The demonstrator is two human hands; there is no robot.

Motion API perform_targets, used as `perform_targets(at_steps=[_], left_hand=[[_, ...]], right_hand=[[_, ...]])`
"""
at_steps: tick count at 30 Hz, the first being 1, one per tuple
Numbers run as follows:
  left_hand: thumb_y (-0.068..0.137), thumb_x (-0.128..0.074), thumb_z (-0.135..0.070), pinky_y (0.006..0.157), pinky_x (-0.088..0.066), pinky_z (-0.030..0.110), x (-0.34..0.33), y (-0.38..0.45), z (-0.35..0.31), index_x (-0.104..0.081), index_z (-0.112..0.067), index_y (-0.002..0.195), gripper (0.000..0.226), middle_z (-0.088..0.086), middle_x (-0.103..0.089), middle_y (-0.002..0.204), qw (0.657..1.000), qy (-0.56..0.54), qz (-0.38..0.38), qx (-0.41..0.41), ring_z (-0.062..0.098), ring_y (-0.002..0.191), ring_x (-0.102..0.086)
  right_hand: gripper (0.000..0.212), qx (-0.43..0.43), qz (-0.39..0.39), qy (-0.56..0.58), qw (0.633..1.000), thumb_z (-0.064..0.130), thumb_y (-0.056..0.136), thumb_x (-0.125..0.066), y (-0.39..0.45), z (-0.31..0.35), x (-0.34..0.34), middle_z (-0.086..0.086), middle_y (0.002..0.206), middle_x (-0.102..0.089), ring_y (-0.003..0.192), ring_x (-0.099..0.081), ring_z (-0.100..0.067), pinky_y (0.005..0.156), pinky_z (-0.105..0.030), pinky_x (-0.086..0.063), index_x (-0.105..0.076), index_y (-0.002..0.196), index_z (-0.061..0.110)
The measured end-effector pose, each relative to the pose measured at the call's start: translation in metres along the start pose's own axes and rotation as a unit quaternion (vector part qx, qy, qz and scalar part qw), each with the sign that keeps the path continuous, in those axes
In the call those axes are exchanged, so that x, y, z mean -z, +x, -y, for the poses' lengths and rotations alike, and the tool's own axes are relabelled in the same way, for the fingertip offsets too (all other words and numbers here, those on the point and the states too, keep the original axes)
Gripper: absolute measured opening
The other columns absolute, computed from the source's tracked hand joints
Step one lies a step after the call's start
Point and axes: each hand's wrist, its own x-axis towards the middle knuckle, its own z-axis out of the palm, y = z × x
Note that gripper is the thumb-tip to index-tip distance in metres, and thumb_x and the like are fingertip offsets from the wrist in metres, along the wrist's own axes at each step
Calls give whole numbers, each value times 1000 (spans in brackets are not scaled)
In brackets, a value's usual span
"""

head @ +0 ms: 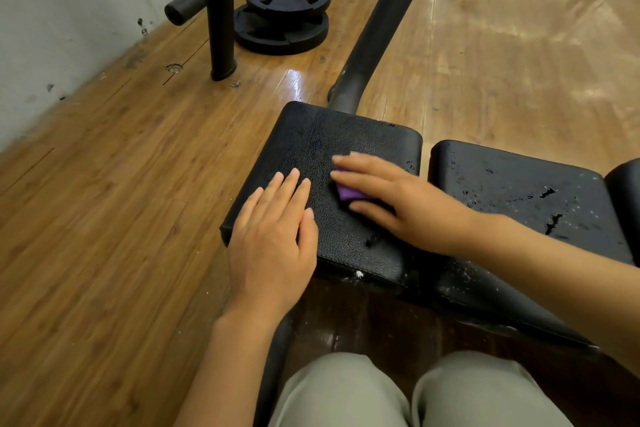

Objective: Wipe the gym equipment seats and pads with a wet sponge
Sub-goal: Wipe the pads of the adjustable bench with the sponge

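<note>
Sponge (349,192) sits under the right hand (398,198), mid-pad (311,142)
Right fingers spread flat, pressing it; left hand (273,236) flat too, just beside.

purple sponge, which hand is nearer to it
Right. The right hand presses flat on the purple sponge, covering most of it. The left hand rests flat on the seat pad beside it, not touching.

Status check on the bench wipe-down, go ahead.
Right hand pressing purple sponge flat on seat pad. Left hand flat on same pad, steadying. Neighbouring pad beaded with water. Nothing in the way.
</note>
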Motion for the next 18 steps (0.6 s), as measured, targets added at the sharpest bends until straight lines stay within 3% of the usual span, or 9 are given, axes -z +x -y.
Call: perform_targets(at_steps=[2,6,13,18], left_hand=[[100,-32,-34,118,-21,30,0,0,0,-56,-15,140,50,1,-50,148,1000,-6,2,-1,15,142,-40],[100,-34,-36,118,-25,33,0,-1,3,-56,-16,140,50,0,-49,148,1000,-13,2,-3,14,142,-39],[98,-40,-35,116,-27,34,0,-3,7,-59,-11,137,49,3,-53,145,999,-29,-9,-26,18,139,-43],[99,-39,-35,116,-29,35,0,-4,7,-59,-11,137,49,3,-53,145,999,-29,-10,-33,18,139,-44]], right_hand=[[48,-53,-45,-5,998,28,100,-53,17,-15,2,-8,155,-38,145,-31,-24,120,-34,-23,-50,143,8],[45,-131,-102,-18,986,21,99,-55,31,-19,-5,-15,151,-42,141,-37,-32,118,-31,-22,-51,140,3],[47,-21,-33,-8,999,33,102,-39,-33,51,-21,-2,153,-41,146,-28,-18,122,-25,-16,-51,143,12],[51,-16,-5,7,1000,38,101,-40,-32,41,-15,1,156,-37,147,-26,-15,121,-24,-17,-49,145,15]])
